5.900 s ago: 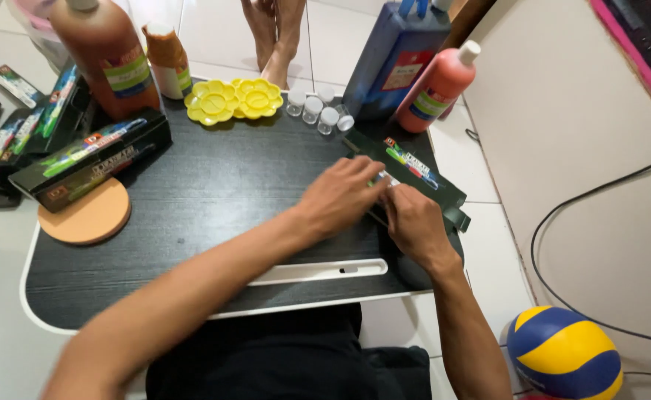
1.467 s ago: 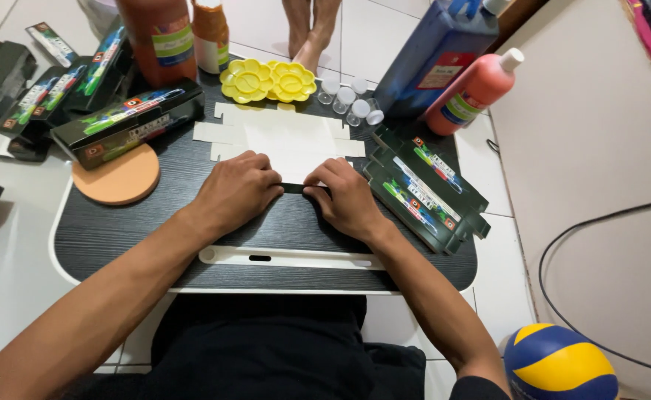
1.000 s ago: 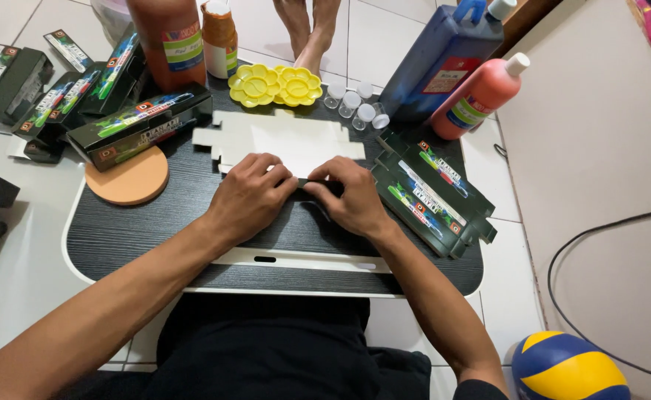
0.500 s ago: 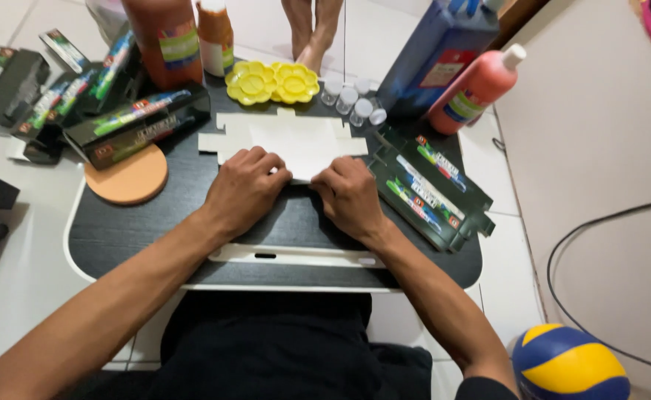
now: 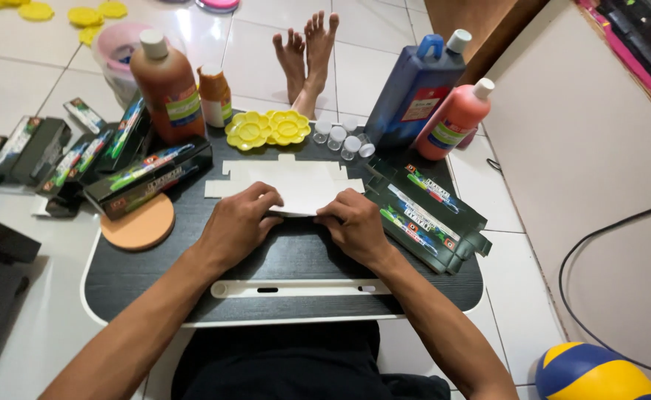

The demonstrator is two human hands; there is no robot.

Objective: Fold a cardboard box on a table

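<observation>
Cardboard blank (image 5: pixel 296 181), white, flat and die-cut with small tabs along its edges, lying unfolded at the middle of our dark wood-grain tabletop (image 5: pixel 288 259), plain side up. Our left hand (image 5: pixel 240 222) presses on its near edge, fingers curled together and bearing down on the card; our right hand (image 5: pixel 355 222) does the same just beside it, fingers bent and pinching the near flap where it lifts slightly. Neither hand grips anything else.

Handling, as we judge it: thin card creases best along its scored line, so we keep both hands level, press evenly from the centre outward, and hold the far part flat against the tabletop so the fold runs straight.

Surrounding items:
- Flattened printed blanks (image 5: pixel 422 215), dark green, glossy, stacked to the right of the right hand
- Assembled long boxes (image 5: pixel 147 178), same print, rigid, to the left
- Round pad (image 5: pixel 141 224), orange, matte, disc-shaped
- Two flower-shaped palettes (image 5: pixel 267 128), yellow plastic
- Small clear vials (image 5: pixel 342 139) with white caps
- Brown bottle (image 5: pixel 164 85), smaller orange bottle (image 5: pixel 214 95), tall blue jug (image 5: pixel 410 89), coral bottle (image 5: pixel 455 122), all smooth plastic
- Ball (image 5: pixel 596 372), blue and yellow, on the tiled floor (image 5: pixel 36 89)
- Another person's bare feet (image 5: pixel 307 48) beyond the tabletop
</observation>
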